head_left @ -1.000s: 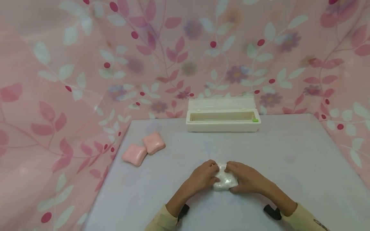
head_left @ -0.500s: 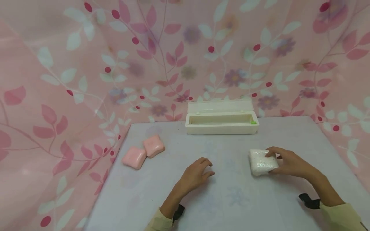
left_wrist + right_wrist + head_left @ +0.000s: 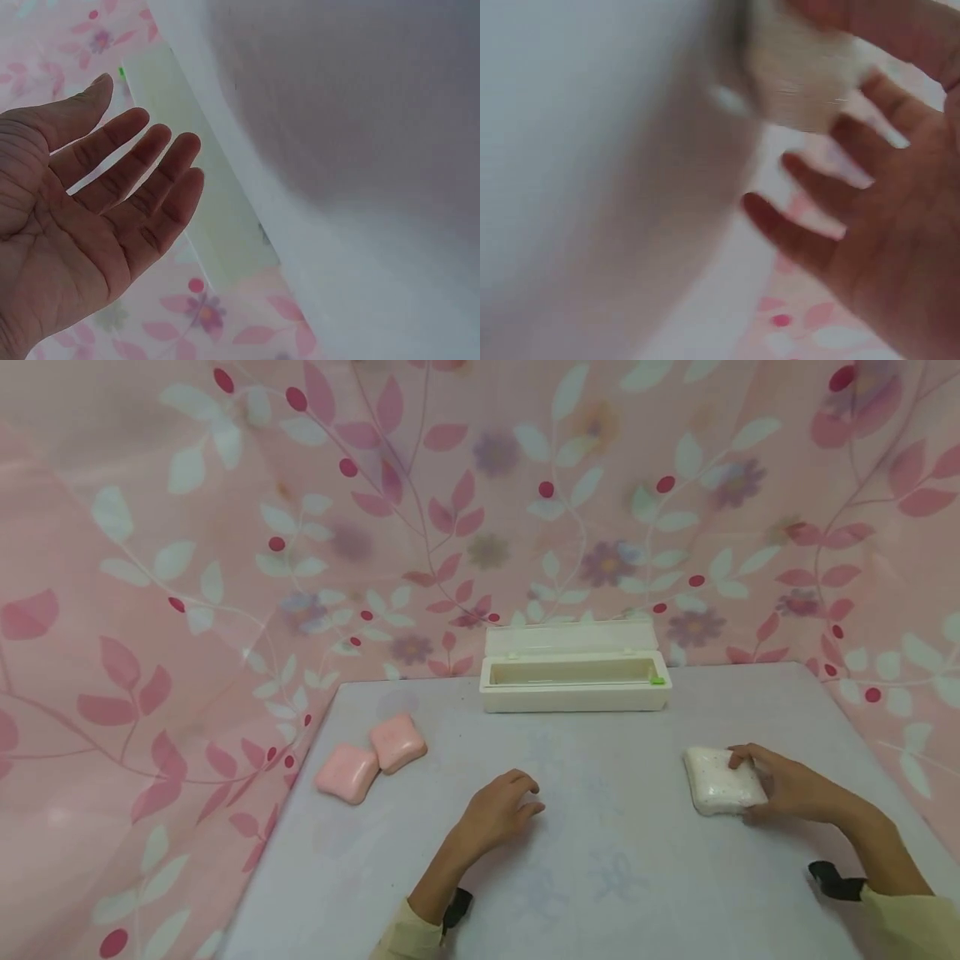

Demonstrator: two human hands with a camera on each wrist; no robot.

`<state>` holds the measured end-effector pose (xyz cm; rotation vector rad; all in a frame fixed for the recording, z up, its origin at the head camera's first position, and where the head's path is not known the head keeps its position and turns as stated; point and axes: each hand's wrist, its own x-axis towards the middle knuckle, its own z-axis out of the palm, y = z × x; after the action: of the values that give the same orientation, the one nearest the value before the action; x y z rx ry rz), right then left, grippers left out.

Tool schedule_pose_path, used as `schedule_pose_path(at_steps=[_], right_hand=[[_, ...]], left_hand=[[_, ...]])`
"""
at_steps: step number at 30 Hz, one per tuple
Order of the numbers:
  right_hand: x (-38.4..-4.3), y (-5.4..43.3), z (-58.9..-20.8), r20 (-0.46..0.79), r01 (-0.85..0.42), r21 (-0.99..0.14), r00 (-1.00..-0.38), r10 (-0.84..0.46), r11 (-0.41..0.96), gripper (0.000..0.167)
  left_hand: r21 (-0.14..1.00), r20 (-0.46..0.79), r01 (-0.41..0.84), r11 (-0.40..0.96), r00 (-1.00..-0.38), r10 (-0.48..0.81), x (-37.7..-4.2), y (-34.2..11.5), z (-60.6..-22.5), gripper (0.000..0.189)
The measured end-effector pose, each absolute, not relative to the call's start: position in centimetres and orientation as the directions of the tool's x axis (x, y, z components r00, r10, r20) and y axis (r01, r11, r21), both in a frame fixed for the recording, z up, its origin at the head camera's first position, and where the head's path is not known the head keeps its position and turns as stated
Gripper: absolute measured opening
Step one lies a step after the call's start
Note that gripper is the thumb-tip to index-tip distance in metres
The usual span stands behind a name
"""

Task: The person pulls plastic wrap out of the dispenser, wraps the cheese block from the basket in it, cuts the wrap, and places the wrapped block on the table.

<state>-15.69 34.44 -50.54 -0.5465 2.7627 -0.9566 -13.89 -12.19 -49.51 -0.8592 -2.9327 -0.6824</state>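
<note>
On the right of the table in the head view, my right hand [image 3: 795, 787] grips a white, pillow-shaped soap bar [image 3: 722, 781] by its right side, thumb at the near edge and fingers on the far side. The right wrist view is blurred; there the soap bar [image 3: 795, 75] shows at the top by the thumb and index finger, while the other fingers are spread. My left hand [image 3: 495, 810] hovers over the middle of the table and holds nothing. In the left wrist view its fingers [image 3: 161, 187] are relaxed and slightly bent.
Two pink soap bars [image 3: 347, 772] [image 3: 397, 743] lie touching at the left. A long white box [image 3: 573, 697] with its lid raised and a green tab stands at the back edge. Pink floral cloth [image 3: 450, 485] hangs behind the white-covered table [image 3: 570, 885].
My hands have parted. The right hand has carried the white soap bar from the middle to the right. The left hand has let go of it and drawn back slightly left.
</note>
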Motion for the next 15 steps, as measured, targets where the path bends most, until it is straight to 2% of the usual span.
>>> schedule_pose_path(at_steps=[4,8,11,15], right_hand=[[-16.6,33.7,-47.8,-0.059,-0.306,-0.569,-0.911,-0.408,0.764,0.061],[-19.6,31.7,-45.3,-0.054,-0.315,-0.513,-0.916,-0.397,0.798,0.052],[-22.6,29.6,-44.6,0.003,-0.342,-0.496,-0.920,-0.392,0.798,0.047],[-26.1,27.0,-44.2,0.115,-0.383,-0.488,-0.919,-0.378,0.784,0.040]], left_hand=[[0.398,0.109,0.482,0.781,-0.870,0.482,-16.7,-13.1,-48.1,0.021],[0.337,0.185,0.495,0.801,-0.869,0.459,-21.6,-14.1,-46.6,0.018],[0.295,0.243,0.513,0.806,-0.856,0.456,-25.5,-14.2,-45.6,0.020],[0.288,0.242,0.550,0.784,-0.834,0.496,-29.6,-13.6,-44.8,0.027]])
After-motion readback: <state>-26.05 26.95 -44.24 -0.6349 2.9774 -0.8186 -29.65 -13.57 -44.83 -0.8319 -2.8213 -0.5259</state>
